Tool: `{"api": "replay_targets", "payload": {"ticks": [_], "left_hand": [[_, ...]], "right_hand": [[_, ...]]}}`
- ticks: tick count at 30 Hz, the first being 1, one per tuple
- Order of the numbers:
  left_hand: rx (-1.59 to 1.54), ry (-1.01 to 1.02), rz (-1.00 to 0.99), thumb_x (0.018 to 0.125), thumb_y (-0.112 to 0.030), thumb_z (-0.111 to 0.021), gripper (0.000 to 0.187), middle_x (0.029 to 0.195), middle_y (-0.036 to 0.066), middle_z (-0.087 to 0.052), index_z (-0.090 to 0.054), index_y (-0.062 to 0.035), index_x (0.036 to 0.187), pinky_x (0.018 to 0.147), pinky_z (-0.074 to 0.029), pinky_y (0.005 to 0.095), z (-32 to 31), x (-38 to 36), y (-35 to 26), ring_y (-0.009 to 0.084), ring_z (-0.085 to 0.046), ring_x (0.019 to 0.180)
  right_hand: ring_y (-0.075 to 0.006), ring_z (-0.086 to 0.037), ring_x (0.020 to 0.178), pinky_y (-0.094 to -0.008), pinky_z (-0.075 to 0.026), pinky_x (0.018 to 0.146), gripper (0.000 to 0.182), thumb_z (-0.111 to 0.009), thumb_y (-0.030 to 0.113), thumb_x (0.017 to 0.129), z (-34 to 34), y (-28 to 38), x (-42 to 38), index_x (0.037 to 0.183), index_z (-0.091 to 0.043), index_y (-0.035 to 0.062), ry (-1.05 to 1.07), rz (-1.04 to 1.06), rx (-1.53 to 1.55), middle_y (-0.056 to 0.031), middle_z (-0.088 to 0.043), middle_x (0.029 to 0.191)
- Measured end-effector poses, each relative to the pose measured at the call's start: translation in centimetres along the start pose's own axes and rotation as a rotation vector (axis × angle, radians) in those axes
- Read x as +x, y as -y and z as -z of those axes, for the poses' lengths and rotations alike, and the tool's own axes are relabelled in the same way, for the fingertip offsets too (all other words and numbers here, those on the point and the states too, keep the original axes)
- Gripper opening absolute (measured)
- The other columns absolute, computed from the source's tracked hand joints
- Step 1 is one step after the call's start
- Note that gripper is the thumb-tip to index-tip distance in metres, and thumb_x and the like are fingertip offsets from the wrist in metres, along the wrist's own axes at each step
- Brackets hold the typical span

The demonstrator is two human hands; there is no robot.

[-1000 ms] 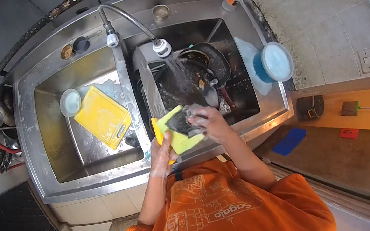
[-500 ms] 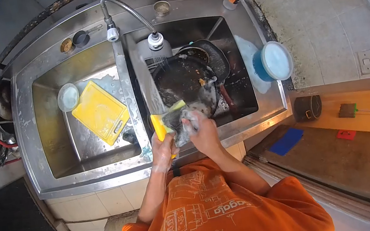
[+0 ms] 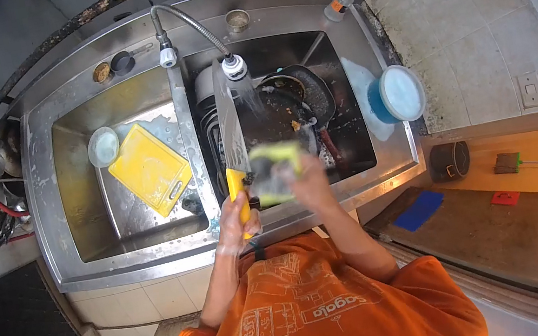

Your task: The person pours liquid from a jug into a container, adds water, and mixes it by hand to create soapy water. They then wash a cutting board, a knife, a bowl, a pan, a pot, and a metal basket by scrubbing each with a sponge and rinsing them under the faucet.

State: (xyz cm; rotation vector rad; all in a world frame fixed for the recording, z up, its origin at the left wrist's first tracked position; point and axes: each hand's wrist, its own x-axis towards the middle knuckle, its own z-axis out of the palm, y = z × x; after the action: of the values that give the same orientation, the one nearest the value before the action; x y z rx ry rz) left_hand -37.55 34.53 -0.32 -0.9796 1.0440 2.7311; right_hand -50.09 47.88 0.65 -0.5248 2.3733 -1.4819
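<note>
Knife (image 3: pixel 234 147) now beside sponge (image 3: pixel 278 149)

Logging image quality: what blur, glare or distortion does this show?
Head view: right hand and green pad smeared by motion; yellow-handled knife sharper; wide-angle distortion bows the steel sink; corners black; warm glare on its front rim, towards the right.

Stained tiled wall (image 3: pixel 457 15) at right, switch plate (image 3: pixel 531 90) on it; brown surface (image 3: pixel 484 217) lower right.
</note>
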Motion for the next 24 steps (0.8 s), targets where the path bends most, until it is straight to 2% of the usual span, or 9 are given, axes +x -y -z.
{"api": "replay_targets", "payload": {"ticks": [3,4,7,12,15,18,19,21,24], "left_hand": [[-0.158,0.098,-0.002,0.095,-0.054,-0.035,0.046,0.077,0.004,-0.049,-0.045,-0.0094,0.094,0.032,-0.024,0.0187,0.1,-0.6,0.0,0.0046,-0.028,0.036],[-0.307,0.149,0.062,0.094,-0.055,-0.035,0.046,0.071,0.003,-0.046,-0.045,-0.01,0.093,0.032,-0.024,0.0187,0.5,-0.6,0.3,0.0047,-0.028,0.036],[-0.485,0.232,0.162,0.091,-0.059,-0.035,0.048,0.056,-0.002,-0.037,-0.044,-0.012,0.089,0.03,-0.024,0.0184,1.8,-0.8,0.5,0.0045,-0.027,0.034],[-0.448,0.284,0.317,0.09,-0.061,-0.037,0.048,0.052,-0.004,-0.033,-0.043,-0.0131,0.086,0.029,-0.02,0.0182,5.1,-4.4,0.9,0.0043,-0.025,0.033],[-0.4,0.317,0.265,0.092,-0.056,-0.041,0.045,0.051,-0.003,-0.034,-0.044,-0.0125,0.084,0.029,-0.021,0.0194,6.1,-6.0,-0.2,0.0049,-0.027,0.033],[0.664,-0.168,0.06,0.092,-0.035,-0.053,0.027,0.055,0.004,-0.048,-0.053,-0.0081,0.086,0.036,-0.038,0.0268,7.3,-7.1,-2.1,0.0135,-0.044,0.04],[1.185,-0.185,-0.41,0.086,-0.03,-0.06,0.027,0.061,0.011,-0.058,-0.057,-0.0041,0.092,0.05,-0.048,0.0356,10.9,-6.8,-0.8,0.0235,-0.057,0.051],[1.678,-0.463,-0.236,0.079,-0.025,-0.065,0.031,0.072,0.016,-0.064,-0.059,-0.0023,0.099,0.06,-0.051,0.0429,11.0,-8.1,-2.6,0.0302,-0.064,0.064],[1.817,-0.545,-0.297,0.073,-0.023,-0.069,0.032,0.072,0.014,-0.065,-0.06,-0.0049,0.098,0.057,-0.051,0.0412,12.6,-7.8,-2.5,0.0307,-0.064,0.064]], "right_hand": [[-0.0176,-0.062,0.085,-0.0333,-0.05,0.075,0.023,-0.06,0.001,0.076,1.8,6.2,2.4,0.098,-0.063,0.0016,-0.223,-0.016,0.426,-0.0078,-0.065,0.089],[-0.0239,-0.06,0.093,-0.0376,-0.048,0.082,0.026,-0.06,0.001,0.072,0.9,5.6,3.0,0.097,-0.063,0.0027,-0.252,0.42,-0.337,-0.0105,-0.063,0.094],[-0.0243,-0.055,0.099,-0.0388,-0.044,0.09,0.026,-0.06,0.009,0.072,-4.2,2.8,0.9,0.097,-0.067,0.0111,0.18,0.805,-0.587,-0.0109,-0.059,0.107],[-0.0294,-0.057,0.102,-0.0396,-0.046,0.092,0.04,-0.057,0.001,0.072,-3.9,2.8,9.1,0.108,-0.067,0.0167,0.235,0.235,-0.144,-0.0158,-0.059,0.11],[-0.0301,-0.059,0.098,-0.0389,-0.048,0.09,0.044,-0.058,0.002,0.071,-5.5,2.9,7.6,0.109,-0.067,0.0225,0.202,0.775,-0.605,-0.0152,-0.06,0.109],[-0.0356,-0.058,0.088,-0.0419,-0.047,0.079,0.023,-0.057,-0.005,0.068,-3.3,5.7,9.7,0.09,-0.058,-0.0006,0.164,0.236,-0.371,-0.0189,-0.059,0.093],[-0.0376,-0.057,0.088,-0.0418,-0.046,0.08,0.023,-0.058,-0.003,0.069,-2.3,4.7,11.0,0.093,-0.058,-0.0011,0.074,0.149,-0.291,-0.021,-0.057,0.096],[-0.036,-0.056,0.093,-0.0426,-0.046,0.08,0.023,-0.06,0.0,0.07,-2.9,2.5,11.1,0.093,-0.059,-0.0006,-0.133,0.467,-0.492,-0.0206,-0.057,0.099],[-0.0333,-0.054,0.099,-0.0426,-0.047,0.083,0.024,-0.06,0.003,0.073,-9.9,2.9,3.3,0.096,-0.06,-0.001,0.369,0.232,-0.438,-0.0183,-0.058,0.102]]}}
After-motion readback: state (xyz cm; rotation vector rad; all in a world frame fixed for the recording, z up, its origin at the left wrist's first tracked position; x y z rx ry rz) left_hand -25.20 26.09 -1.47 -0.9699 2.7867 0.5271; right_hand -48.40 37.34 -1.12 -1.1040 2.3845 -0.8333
